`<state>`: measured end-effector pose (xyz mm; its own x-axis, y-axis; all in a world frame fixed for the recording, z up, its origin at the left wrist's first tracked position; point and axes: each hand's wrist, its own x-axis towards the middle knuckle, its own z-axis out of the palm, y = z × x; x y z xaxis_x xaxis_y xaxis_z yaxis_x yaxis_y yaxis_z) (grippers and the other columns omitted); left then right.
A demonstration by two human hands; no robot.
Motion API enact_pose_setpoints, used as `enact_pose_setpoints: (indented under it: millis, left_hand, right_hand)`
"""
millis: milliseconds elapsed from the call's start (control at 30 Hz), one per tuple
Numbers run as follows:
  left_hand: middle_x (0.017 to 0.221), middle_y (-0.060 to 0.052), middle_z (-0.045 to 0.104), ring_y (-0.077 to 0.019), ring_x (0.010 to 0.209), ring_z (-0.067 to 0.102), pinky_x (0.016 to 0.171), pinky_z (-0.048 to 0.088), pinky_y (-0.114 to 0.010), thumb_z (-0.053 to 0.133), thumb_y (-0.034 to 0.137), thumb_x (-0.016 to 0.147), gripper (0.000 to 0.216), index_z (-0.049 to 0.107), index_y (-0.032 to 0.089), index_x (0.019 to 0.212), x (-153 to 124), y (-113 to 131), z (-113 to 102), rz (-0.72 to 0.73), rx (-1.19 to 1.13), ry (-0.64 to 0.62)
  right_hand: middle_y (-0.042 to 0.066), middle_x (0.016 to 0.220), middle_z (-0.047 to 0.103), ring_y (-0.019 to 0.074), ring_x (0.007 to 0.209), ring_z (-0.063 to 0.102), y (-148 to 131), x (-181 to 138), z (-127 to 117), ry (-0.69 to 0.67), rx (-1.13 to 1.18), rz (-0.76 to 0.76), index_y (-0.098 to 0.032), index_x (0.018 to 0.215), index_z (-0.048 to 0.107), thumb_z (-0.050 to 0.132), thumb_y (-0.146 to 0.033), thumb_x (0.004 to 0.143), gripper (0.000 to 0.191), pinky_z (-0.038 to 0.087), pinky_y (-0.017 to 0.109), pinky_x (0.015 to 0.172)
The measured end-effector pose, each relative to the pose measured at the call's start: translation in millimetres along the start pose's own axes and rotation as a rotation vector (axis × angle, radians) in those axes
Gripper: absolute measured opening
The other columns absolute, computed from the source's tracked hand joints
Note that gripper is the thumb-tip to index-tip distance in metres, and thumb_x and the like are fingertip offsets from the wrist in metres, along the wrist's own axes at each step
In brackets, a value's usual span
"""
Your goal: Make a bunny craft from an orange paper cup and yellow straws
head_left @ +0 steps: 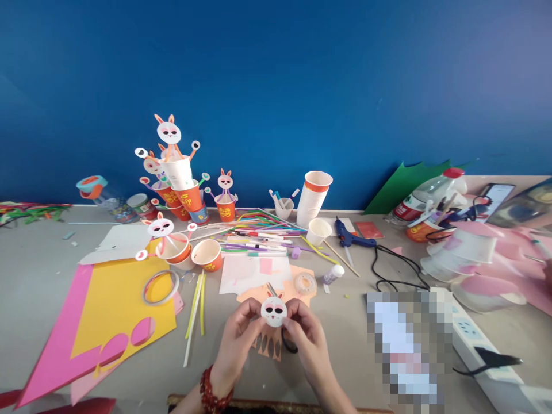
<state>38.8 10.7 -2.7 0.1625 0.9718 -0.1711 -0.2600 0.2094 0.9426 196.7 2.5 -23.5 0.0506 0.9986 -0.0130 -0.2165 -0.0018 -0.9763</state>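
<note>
Between my two hands is a round white paper rabbit face with dark eyes, pink brows and small ears. My left hand pinches its left edge between thumb and fingers. On the opposite edge, my right hand grips it the same way. Beneath the face lies an orange paper sheet with leaf-shaped holes cut in it. Scissors are partly hidden behind the face, with a dark handle loop showing by my right hand. A roll of clear tape and a glue stick lie just beyond my right hand.
Paper cups with rabbit figures stand at the back left. Yellow paper and a tape ring lie left. Pipe cleaners and markers spread across the middle. Right are a blue glue gun, its cord and a power strip.
</note>
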Motion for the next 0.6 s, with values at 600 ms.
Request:
enact_pose_setpoints:
  millis: [600]
  left_hand:
    - [0.076,0.001,0.057,-0.0139,0.072,0.05,0.067,0.04,-0.021,0.068,0.034,0.086,0.019,0.059,0.018,0.083,-0.7,-1.8,-0.5,0.005,0.026,-0.011]
  right_hand:
    - [-0.001,0.074,0.046,0.0145,0.065,0.039,-9.8,-1.3,-2.4,-0.063,-0.205,-0.152,-0.021,0.076,0.049,0.053,-0.025,0.09,0.015,0.031,0.027,0.059]
